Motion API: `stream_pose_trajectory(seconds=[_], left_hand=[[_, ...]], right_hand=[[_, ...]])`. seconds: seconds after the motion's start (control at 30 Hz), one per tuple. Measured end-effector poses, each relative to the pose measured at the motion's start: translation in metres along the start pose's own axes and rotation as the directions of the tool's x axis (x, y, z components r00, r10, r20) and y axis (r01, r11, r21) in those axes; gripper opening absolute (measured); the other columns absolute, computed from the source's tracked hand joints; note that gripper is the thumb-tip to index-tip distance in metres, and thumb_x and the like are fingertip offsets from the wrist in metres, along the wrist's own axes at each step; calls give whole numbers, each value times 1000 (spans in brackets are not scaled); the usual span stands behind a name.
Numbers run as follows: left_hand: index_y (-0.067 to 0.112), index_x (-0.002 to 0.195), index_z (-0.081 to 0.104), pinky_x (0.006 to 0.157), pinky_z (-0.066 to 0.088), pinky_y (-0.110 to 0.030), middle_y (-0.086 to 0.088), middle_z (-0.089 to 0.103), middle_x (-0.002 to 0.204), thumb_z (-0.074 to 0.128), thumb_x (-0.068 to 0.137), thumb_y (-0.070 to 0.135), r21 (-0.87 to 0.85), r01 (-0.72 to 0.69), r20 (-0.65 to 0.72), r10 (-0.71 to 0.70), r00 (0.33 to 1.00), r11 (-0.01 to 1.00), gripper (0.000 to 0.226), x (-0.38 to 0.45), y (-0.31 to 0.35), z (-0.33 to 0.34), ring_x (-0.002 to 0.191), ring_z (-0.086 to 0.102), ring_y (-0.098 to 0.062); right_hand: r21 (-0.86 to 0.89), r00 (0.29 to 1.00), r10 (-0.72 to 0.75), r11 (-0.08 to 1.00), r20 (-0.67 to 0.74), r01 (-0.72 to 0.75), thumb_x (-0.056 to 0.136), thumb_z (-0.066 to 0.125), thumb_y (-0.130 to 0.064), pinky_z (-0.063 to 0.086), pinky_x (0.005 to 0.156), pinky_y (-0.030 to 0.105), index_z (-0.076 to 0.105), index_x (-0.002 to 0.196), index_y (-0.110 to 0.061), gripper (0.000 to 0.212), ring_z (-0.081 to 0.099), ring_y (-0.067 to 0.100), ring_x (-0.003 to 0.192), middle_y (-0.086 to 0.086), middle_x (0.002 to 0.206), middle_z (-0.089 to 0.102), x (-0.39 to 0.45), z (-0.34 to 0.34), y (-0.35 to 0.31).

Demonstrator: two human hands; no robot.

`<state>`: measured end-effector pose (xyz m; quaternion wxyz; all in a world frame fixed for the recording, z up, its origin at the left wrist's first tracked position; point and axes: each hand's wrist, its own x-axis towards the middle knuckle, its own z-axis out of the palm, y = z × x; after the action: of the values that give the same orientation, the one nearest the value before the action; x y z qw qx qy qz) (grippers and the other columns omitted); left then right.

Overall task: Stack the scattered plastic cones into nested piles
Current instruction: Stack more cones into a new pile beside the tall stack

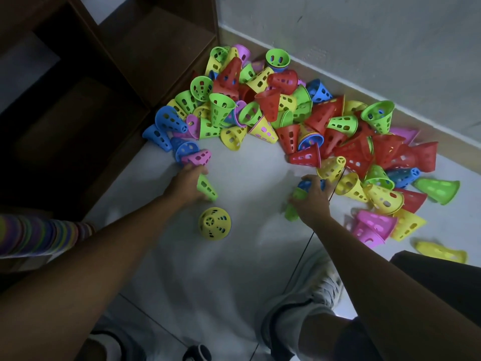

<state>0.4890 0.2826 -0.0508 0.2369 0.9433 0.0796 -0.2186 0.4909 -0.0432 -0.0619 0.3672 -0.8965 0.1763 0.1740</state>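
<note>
Head view: left hand (188, 181) grips a green cone (207, 187); right hand (312, 201) clutches nested green-and-blue cones (296, 198). Scattered cone heap (286, 118) at twelve o'clock, yellow cone (214, 223) upright between hands, dark shelf (104, 74) at ten, pale floor (247, 165).

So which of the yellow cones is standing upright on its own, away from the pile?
The yellow cone on the bare floor between the two forearms: it stands wide rim down, narrow end toward the camera. The other yellow ones lie tipped in the heap.

Perforated cones (286, 118) are red, green, yellow, blue and pink; floor (247, 157) pale grey; shelf (78, 100) dark brown.
</note>
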Motion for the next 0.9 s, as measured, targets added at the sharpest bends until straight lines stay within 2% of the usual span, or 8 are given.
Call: stream_pose_trajectory(seconds=[0.1, 0.23, 0.4, 0.5, 0.6, 0.7, 0.77, 0.9], left_hand=[[15, 143, 50, 103, 46, -40, -9, 35, 154, 86, 73, 10, 186, -34, 89, 18, 996, 982, 78, -9, -10, -3, 128, 52, -35], [10, 144, 49, 102, 45, -39, -12, 37, 152, 86, 74, 11, 246, -41, 75, 23, 997, 968, 80, -24, -18, -8, 128, 51, -35], [8, 124, 64, 96, 46, -35, -12, 57, 131, 94, 63, 31, 78, 17, -31, -15, 999, 997, 72, -43, -34, -13, 120, 57, -33], [9, 113, 71, 84, 49, -32, -10, 66, 113, 94, 59, 43, -71, 28, -118, -36, 992, 997, 68, -58, -40, -22, 105, 64, -28], [17, 92, 76, 66, 49, -31, 2, 72, 83, 78, 50, 73, -253, -13, -201, -40, 979, 967, 71, -79, -37, -37, 80, 68, -17], [18, 85, 76, 69, 53, -33, 9, 74, 79, 77, 58, 72, -508, -49, -233, -83, 969, 860, 60, -99, -27, -48, 73, 66, -6], [15, 71, 68, 61, 44, -33, 12, 62, 61, 74, 63, 71, -640, -60, -265, -147, 953, 766, 57, -111, -16, -53, 60, 55, -9], [13, 75, 70, 65, 43, -31, 11, 59, 59, 71, 63, 73, -755, -74, -255, -188, 948, 651, 61, -133, 9, -51, 61, 53, -8]], right_hand=[[63, 999, 21, 998, 29, -23, 80, 75, -11, 55, 88, 43, 50, 120, -29, 51, 49, 42, 117, 11, 157, 14, -6, -1, -7], [152, 996, 52, 986, 70, -62, 82, 75, -8, 60, 79, 54, 51, 117, -29, 47, 48, 34, 103, 9, 153, 19, -19, 0, -25], [243, 996, 8, 970, 92, -30, 84, 75, -7, 59, 84, 55, 52, 116, -27, 45, 50, 28, 98, 6, 149, 22, -37, -3, -54], [311, 995, -63, 950, 80, 35, 84, 74, -8, 62, 72, 49, 51, 114, -28, 42, 51, 18, 89, 4, 141, 27, -51, -2, -75], [406, 990, -108, 912, 94, 61, 84, 78, -10, 63, 62, 47, 54, 113, -29, 42, 55, 29, 104, 4, 135, 31, -63, 1, -91], [458, 983, -140, 886, 115, 72, 83, 78, -10, 63, 60, 46, 54, 107, -35, 42, 57, 36, 109, 6, 134, 32, -75, 3, -103], [475, 980, -152, 877, 128, 74, 83, 79, -11, 63, 62, 48, 55, 103, -39, 42, 57, 38, 110, 5, 134, 32, -82, 3, -110], [484, 977, -158, 872, 145, 69, 76, 82, -21, 63, 70, 54, 56, 90, -54, 44, 58, 39, 112, 4, 137, 36, -101, -2, -126]])
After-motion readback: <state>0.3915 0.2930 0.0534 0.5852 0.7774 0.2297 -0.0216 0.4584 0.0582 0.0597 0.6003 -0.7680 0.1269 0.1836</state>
